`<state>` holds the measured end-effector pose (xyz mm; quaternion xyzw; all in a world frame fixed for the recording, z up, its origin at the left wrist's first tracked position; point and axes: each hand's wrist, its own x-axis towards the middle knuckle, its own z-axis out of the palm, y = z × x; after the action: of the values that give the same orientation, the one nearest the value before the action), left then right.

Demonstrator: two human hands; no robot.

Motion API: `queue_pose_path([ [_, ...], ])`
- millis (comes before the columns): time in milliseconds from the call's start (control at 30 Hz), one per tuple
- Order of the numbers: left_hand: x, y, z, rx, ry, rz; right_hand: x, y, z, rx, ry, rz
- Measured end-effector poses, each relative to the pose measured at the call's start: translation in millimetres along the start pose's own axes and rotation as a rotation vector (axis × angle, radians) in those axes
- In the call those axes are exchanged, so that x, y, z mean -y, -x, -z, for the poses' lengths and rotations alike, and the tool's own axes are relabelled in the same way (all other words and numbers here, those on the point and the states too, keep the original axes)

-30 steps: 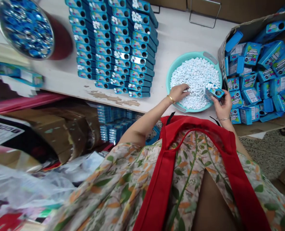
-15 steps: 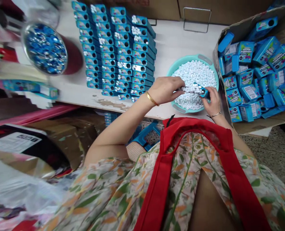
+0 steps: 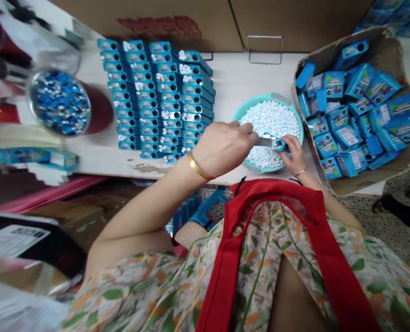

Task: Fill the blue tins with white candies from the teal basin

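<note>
My left hand, with a gold bangle at its wrist, is closed around a narrow greyish scoop. The scoop's tip meets the open end of a small blue candy box. My right hand grips that box between thumb and fingers. Both hands are above a turquoise basin of small white candies. Left of the basin, blue boxes lie stacked in several columns, their ends facing me. White candies show at some of the ends; others have dark round holes.
On the right, a cardboard carton holds many blue boxes. A round metal tin of blue and silver wrapped pieces stands at the left. Brown cardboard backs the white table, with a wire loop before it. Someone's dark-clad leg appears at far right.
The scoop was heaped with white candies and now shows mostly bare. My left hand has tilted over it while the box stays in my right hand. The camera view has shifted.
</note>
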<state>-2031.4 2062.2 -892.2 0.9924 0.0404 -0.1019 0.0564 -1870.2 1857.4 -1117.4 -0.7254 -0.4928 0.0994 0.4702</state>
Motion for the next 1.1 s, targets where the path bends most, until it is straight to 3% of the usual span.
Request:
queue_pose_path([
  [133,29.4,-13.2,-27.4,-0.068,0.171,-0.006,8.4,1.5,2.5,-0.008,-0.014,-0.013],
  [267,33.3,-50.0,-71.4,-0.084,0.332,-0.132,18.2,-3.2,7.5,0.007,0.015,-0.052],
  [400,52.1,-84.4,-85.5,-0.074,0.375,-0.208,-1.9,-31.4,34.4,0.003,0.078,-0.028],
  [500,101.6,-109.4,-81.8,-0.233,0.372,-0.062,-42.9,-75.0,69.7,-0.136,0.250,-0.101],
  [600,170.6,-138.1,-85.4,-0.326,0.326,0.152,-87.6,-119.8,99.5,-0.224,0.512,-0.380],
  [733,251.9,-172.1,-105.5,-0.235,0.237,0.378,-132.4,-151.6,114.2,-0.031,0.663,-0.701],
  [867,301.7,-185.6,-127.9,-0.123,0.239,0.488,-157.7,-158.2,114.5,0.145,0.615,-0.700],
  [1000,320.1,-179.6,-145.9,-0.180,0.346,0.549,-149.4,-155.9,105.2,0.235,0.598,-0.658],
  [1100,304.7,-165.5,-153.5,-0.353,0.389,0.576,-137.6,-145.0,95.6,0.326,0.565,-0.642],
])
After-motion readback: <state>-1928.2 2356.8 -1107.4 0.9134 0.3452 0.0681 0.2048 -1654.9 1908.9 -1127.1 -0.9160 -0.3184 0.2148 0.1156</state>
